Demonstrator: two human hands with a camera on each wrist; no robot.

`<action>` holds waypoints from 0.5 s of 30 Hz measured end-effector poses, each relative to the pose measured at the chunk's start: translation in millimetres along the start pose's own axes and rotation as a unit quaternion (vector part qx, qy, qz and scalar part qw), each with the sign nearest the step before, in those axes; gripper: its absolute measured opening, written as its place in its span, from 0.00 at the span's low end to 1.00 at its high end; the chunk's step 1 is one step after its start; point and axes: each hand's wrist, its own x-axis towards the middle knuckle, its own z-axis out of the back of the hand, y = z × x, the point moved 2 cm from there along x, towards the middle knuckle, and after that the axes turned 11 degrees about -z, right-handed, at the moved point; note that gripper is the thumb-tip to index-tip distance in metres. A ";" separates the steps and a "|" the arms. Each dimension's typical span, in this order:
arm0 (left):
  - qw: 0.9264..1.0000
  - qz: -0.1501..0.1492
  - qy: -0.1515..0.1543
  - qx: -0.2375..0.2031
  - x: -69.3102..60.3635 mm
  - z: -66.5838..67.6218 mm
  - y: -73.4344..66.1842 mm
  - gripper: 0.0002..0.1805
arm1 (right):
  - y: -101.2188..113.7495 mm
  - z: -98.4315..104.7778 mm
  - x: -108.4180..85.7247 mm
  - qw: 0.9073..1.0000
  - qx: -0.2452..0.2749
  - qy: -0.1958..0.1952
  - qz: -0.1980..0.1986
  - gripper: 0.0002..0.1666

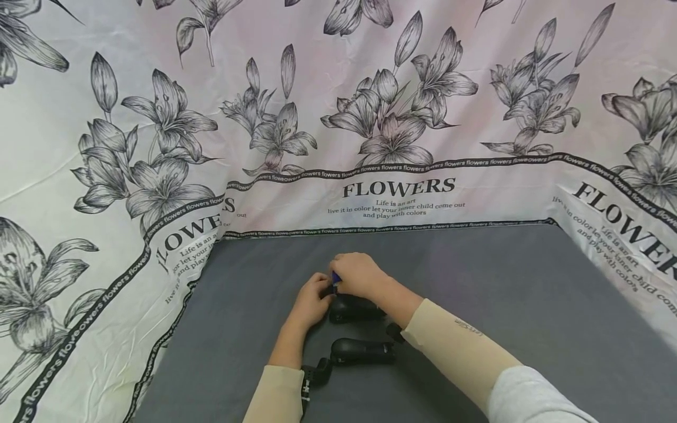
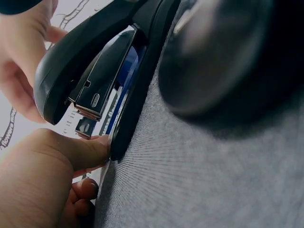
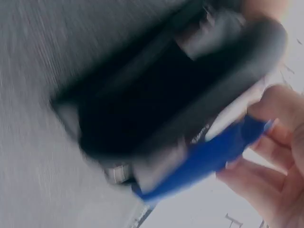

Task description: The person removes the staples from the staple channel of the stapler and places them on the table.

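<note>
My right hand [image 1: 359, 275] pinches a long blue stapler [image 3: 209, 154], thumb on one side and fingers on the other. Its small dark metal nose shows in the left wrist view, under the jaw of a black stapler. My left hand [image 1: 309, 302] is at the blue stapler's front end, thumb and fingertips about it; the exact contact is partly hidden. Close beside both hands lies that black stapler [image 1: 354, 308] on the table. A second black stapler [image 1: 362, 351] lies nearer to me, between the forearms, roughly parallel to the first.
The grey tabletop [image 1: 476, 282] spreads around the hands. Behind and at both sides hangs white cloth [image 1: 396, 205] printed with flowers and lettering. A dark wrist strap and camera [image 1: 316, 373] sit on the left wrist, close to the nearer stapler.
</note>
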 end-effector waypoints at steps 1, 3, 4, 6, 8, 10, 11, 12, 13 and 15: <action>1.000 0.001 -0.002 0.001 0.9 0.0 0.1 0.18 | -4.0 3.0 -0.6 1.000 0.019 -0.001 -0.005 0.15; 1.000 0.000 -0.004 0.009 3.0 -0.3 1.1 0.20 | -12.6 9.7 -2.7 0.998 0.065 -0.003 -0.014 0.18; 1.000 0.000 -0.006 0.010 3.9 -0.2 1.1 0.20 | -16.8 12.3 -4.0 0.996 0.086 -0.003 -0.018 0.19; 1.000 0.002 -0.006 0.015 4.9 -0.6 2.3 0.18 | -23.6 16.5 -7.2 0.992 0.124 -0.003 -0.025 0.22; 1.000 0.004 -0.006 0.018 5.4 -1.2 3.1 0.17 | -29.1 17.8 -10.6 0.987 0.155 -0.005 -0.036 0.22; 1.000 0.006 -0.007 0.017 5.0 -1.8 3.3 0.16 | -33.2 18.0 -14.5 0.983 0.179 -0.009 -0.046 0.22; 1.000 0.007 -0.006 0.017 4.8 -2.4 3.8 0.16 | -35.3 17.7 -16.7 0.980 0.192 -0.012 -0.049 0.22; 1.000 0.006 -0.007 0.017 4.5 -2.8 3.8 0.16 | -37.6 17.0 -19.1 0.977 0.205 -0.016 -0.052 0.22; 1.000 0.005 -0.008 0.015 4.2 -3.0 3.7 0.16 | -39.9 16.7 -21.4 0.974 0.217 -0.018 -0.057 0.22; 1.000 0.002 -0.010 0.012 3.7 -3.2 3.7 0.17 | -44.9 15.9 -26.2 0.966 0.250 -0.024 -0.064 0.22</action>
